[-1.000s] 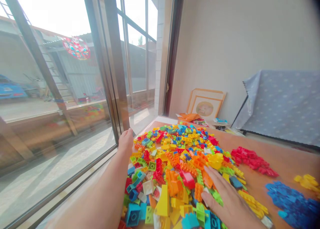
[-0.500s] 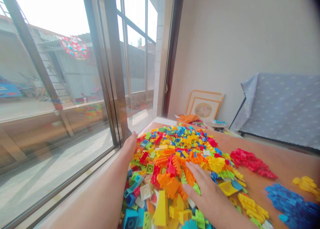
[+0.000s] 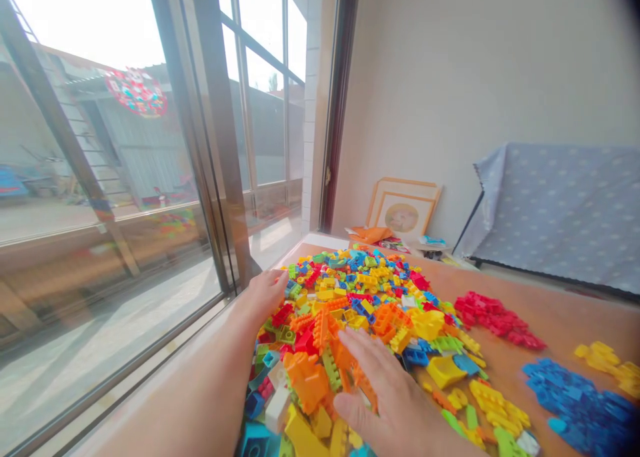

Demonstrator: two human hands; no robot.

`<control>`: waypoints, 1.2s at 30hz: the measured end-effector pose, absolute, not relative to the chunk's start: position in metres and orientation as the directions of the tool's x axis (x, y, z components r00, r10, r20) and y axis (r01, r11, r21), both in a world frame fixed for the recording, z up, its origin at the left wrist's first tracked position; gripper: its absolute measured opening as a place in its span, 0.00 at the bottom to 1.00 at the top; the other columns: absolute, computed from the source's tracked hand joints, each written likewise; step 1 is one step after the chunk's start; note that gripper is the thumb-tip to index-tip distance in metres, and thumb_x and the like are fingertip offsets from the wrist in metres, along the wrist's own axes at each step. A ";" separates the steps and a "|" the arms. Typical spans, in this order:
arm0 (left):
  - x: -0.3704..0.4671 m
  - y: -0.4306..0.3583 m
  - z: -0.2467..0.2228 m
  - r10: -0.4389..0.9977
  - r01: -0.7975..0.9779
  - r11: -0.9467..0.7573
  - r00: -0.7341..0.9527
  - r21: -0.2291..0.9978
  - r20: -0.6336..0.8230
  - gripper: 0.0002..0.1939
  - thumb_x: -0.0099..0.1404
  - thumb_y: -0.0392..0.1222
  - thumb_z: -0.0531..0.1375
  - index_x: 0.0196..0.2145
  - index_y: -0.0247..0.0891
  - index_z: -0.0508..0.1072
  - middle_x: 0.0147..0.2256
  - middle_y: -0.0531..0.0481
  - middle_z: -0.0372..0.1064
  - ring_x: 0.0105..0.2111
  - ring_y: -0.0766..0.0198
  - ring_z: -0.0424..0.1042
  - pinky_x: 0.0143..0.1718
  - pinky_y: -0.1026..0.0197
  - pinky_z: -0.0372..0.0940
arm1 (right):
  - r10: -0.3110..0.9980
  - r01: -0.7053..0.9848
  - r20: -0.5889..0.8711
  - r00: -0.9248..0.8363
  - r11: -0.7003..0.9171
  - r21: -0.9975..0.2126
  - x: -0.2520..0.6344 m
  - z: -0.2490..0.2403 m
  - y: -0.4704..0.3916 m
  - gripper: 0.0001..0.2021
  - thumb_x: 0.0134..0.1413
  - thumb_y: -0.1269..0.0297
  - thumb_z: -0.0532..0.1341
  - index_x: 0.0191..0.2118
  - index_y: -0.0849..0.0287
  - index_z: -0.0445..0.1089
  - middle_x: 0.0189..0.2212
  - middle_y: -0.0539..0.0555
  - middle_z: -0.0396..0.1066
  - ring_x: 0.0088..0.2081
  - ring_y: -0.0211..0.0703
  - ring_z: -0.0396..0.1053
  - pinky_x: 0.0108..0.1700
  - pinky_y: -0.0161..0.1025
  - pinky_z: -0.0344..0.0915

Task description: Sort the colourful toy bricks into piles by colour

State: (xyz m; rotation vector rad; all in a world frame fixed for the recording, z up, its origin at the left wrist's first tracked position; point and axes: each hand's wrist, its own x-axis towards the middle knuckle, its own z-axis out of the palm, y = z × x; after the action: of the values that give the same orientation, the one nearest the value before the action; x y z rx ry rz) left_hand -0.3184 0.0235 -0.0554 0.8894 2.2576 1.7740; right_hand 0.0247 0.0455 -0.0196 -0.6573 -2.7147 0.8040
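A wide, mixed heap of plastic building blocks (image 3: 345, 287) in many colours spreads in front of me. At its left edge, my left hand (image 3: 267, 289) rests against the blocks with its fingers stretched forward, partly hidden. My right hand (image 3: 383, 380) lies over the near part of the heap, fingers extended and thumb apart, touching orange blocks (image 3: 310, 377). Neither hand shows a block in its grasp. Under the right palm the blocks are hidden. A yellow curved block (image 3: 445, 372) lies just right of the right hand.
Sorted piles of red blocks (image 3: 497, 319), blue blocks (image 3: 575, 400) and yellow blocks (image 3: 603, 357) lie on the brown tabletop (image 3: 515, 370) at right. A glass window (image 3: 115, 177) borders the left side. Picture frames (image 3: 403, 207) and a cloth-covered thing (image 3: 560, 210) stand behind.
My right hand has moved left across the heap, shifting the orange and nearby blocks leftward. My left hand has turned inward over the heap's left edge. The view has shifted slightly.
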 end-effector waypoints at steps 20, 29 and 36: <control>-0.314 0.058 -0.070 0.816 0.816 0.515 -0.561 0.262 0.141 0.20 0.71 0.51 0.52 0.55 0.50 0.76 0.71 0.47 0.53 0.73 0.33 0.39 0.66 0.26 0.42 | 0.607 0.452 0.116 -0.786 0.693 -0.562 0.033 -0.035 0.050 0.28 0.63 0.52 0.59 0.67 0.52 0.66 0.73 0.55 0.50 0.72 0.55 0.51 0.70 0.56 0.56; -0.304 0.054 -0.060 0.904 0.899 0.353 -0.399 0.260 0.152 0.15 0.69 0.44 0.54 0.48 0.53 0.77 0.58 0.50 0.73 0.71 0.41 0.49 0.67 0.28 0.36 | 0.610 0.411 0.161 -0.776 0.683 -0.603 0.036 -0.040 0.053 0.27 0.63 0.53 0.60 0.66 0.50 0.67 0.73 0.55 0.50 0.71 0.56 0.53 0.70 0.56 0.56; -0.293 0.054 -0.052 0.896 0.905 0.358 -0.402 0.231 0.186 0.17 0.65 0.39 0.55 0.49 0.51 0.76 0.50 0.45 0.77 0.59 0.47 0.66 0.67 0.34 0.41 | 0.626 0.420 0.159 -0.763 0.669 -0.613 0.037 -0.038 0.053 0.27 0.63 0.51 0.60 0.66 0.50 0.67 0.73 0.55 0.52 0.72 0.55 0.53 0.71 0.55 0.55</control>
State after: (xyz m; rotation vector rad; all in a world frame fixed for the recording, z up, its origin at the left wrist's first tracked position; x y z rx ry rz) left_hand -0.2933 0.0537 -0.0519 1.7322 2.6118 0.4733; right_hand 0.0370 0.0525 -0.0377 -0.8250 -2.5276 0.8001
